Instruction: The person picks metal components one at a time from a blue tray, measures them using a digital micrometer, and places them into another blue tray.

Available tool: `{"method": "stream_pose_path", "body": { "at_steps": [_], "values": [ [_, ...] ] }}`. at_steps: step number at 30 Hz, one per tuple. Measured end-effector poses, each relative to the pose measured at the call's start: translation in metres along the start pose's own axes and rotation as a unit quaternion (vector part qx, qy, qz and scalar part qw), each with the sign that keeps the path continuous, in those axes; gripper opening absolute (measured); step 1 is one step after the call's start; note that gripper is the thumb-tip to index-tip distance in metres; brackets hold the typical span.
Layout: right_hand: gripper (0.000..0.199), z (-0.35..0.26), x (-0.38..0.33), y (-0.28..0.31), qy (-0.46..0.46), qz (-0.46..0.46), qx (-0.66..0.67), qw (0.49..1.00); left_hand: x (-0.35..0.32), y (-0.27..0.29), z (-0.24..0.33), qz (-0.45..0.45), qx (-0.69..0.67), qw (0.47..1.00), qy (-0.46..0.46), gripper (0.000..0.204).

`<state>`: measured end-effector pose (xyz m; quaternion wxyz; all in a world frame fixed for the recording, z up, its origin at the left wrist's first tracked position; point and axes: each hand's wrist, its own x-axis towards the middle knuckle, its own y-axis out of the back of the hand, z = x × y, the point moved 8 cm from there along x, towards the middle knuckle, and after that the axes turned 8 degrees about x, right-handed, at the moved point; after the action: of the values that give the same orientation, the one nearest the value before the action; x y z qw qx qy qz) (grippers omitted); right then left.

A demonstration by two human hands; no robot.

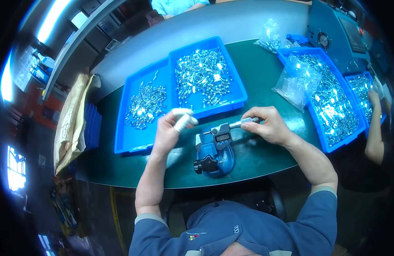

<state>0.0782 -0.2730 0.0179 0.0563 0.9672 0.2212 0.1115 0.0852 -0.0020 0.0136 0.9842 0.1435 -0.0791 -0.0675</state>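
A digital micrometer [223,137] with a small display is clamped in a blue stand [214,164] with a black knob, near the table's front edge. My right hand [268,126] is closed on the micrometer's thimble, thumb and fingers pinching its right end. Left of the micrometer, my left hand [169,132] is raised by the front of the trays, white covers on its thumb and forefinger. Those two fingertips come together; whatever they hold, if anything, is too small to make out. Small shiny metal parts lie heaped in a blue tray [242,100] and a second blue tray [120,137] beyond.
Another blue tray [330,150] of metal parts stands at the right, a clear plastic bag [294,85] over its edge. Further right, another person's hand [373,98] reaches into a smaller tray. A blue machine [329,38] stands far right; brown paper sacks [69,123] stand at left.
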Motion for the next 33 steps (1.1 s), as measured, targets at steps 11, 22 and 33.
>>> {"method": "stream_pose_path", "body": {
  "at_steps": [11,22,33],
  "values": [
    [0.022,0.000,0.003,0.003,0.009,0.013,-0.019,1.000,0.004,0.122,-0.002,0.347,0.385,0.854,-0.051,0.028],
    [0.022,-0.005,0.001,0.001,0.034,0.009,-0.010,0.999,0.102,-0.002,0.007,-0.006,0.550,0.821,-0.153,0.028],
    [0.020,-0.006,0.001,0.005,0.018,0.004,-0.012,1.000,0.122,-0.019,-0.003,-0.024,0.589,0.796,-0.140,0.022]
  ]
}}
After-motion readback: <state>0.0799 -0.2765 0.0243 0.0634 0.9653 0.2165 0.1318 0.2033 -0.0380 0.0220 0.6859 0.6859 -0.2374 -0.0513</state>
